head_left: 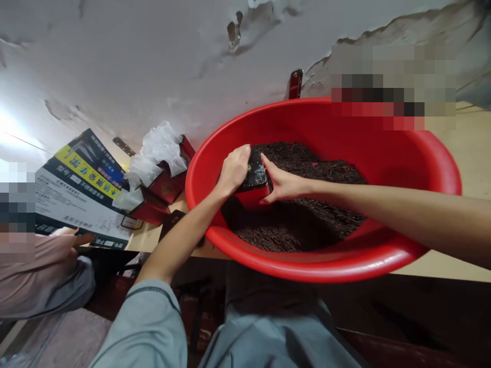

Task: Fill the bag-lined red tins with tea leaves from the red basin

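Note:
A red tin (256, 176) with a shiny black, gold-patterned lid is held between both my hands, above dark dried leaves that look like loose tea (326, 176). My left hand (235, 171) is wrapped round the tin's left side. From the right, my right hand (284, 180) grips it, thumb and fingers spread along its side. The leaves lie heaped inside a large red plastic tub (330, 271), whose wall surrounds my hands. The tin's underside is out of sight.
Left of the tub stand several red tins (151, 207) with clear plastic bags (159, 148) bulging from them. A printed sheet (82, 189) lies beyond. A dark red lid (295, 84) leans on the wall. At far left sits another person (42, 276).

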Demonstrator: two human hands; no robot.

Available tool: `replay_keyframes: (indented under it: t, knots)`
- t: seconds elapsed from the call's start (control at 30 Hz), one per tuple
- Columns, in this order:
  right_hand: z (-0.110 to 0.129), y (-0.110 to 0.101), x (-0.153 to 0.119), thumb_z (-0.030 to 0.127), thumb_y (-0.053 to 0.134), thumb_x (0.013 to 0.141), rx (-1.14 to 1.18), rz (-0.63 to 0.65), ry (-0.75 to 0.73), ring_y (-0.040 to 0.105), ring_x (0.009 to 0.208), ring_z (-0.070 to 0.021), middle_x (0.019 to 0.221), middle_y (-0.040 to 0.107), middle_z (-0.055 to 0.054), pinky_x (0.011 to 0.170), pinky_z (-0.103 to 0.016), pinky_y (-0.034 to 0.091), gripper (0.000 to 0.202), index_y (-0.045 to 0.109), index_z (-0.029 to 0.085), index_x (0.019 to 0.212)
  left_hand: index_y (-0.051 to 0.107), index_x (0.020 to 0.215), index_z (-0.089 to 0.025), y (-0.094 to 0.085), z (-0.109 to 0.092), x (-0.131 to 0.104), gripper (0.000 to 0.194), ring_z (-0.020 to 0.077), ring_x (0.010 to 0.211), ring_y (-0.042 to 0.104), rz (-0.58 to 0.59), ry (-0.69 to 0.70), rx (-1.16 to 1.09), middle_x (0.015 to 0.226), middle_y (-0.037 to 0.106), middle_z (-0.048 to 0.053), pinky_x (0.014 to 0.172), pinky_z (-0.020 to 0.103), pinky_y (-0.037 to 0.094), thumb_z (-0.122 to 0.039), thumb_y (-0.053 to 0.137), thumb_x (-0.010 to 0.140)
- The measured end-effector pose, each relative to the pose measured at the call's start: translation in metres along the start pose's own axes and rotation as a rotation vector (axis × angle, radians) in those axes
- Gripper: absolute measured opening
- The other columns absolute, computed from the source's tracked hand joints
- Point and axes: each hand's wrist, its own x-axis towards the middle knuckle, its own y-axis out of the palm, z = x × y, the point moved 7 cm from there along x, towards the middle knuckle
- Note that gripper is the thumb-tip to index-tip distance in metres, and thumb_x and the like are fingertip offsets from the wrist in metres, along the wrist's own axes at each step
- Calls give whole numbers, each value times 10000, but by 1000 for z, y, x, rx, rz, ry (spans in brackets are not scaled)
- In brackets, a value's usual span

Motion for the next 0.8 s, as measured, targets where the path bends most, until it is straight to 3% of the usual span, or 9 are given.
replay_keyframes:
  t: [0.13,0.3,0.37,0.47,0.57,0.8]
  knots:
    - [16,-3,3,648,891,568,-96,-76,-79,273,1537,-468,1676,234,-262,1267,-655,198,1582,-115,157,1686,486,1527,-185,-21,11,-14,604,125,1483,469,-112,-34,-109,1608,524,87,1221,319,372,-331,80,1104]
    - [53,-18,0,619,881,578,-349,-119,-257,290,1470,-492,1637,243,-244,1189,-737,279,1516,-59,215,1696,394,1578,-217,-41,16,-40,543,176,1557,364,-158,-65,-126,1682,408,110,1265,394,323,-407,223,1099]
    - [69,-29,-3,615,863,608,-458,-185,-307,288,1457,-498,1625,250,-229,1193,-758,249,1463,-31,225,1699,344,1599,-207,-45,15,-46,590,220,1576,329,-172,-55,-152,1698,363,140,1280,424,294,-483,345,1077]
    - [90,-43,-11,542,795,714,-640,-325,-381,274,1465,-491,1610,271,-186,1205,-804,150,1256,65,263,1698,255,1636,-248,-47,11,-49,773,315,1592,282,-165,-18,-230,1705,327,158,1287,525,253,-611,511,1003]
    - [102,-51,-18,430,717,799,-784,-419,-462,291,1468,-459,1602,301,-124,1187,-841,130,1019,194,341,1668,224,1645,-290,-47,5,-46,950,382,1600,228,-174,29,-356,1708,300,155,1288,598,198,-690,652,897]
    - [116,-61,-30,238,591,868,-911,-519,-616,381,1438,-338,1543,408,-56,1227,-791,195,855,252,441,1626,82,1632,-407,-39,-19,-48,1141,335,1594,237,-249,112,-554,1713,194,92,1286,556,247,-734,761,775]
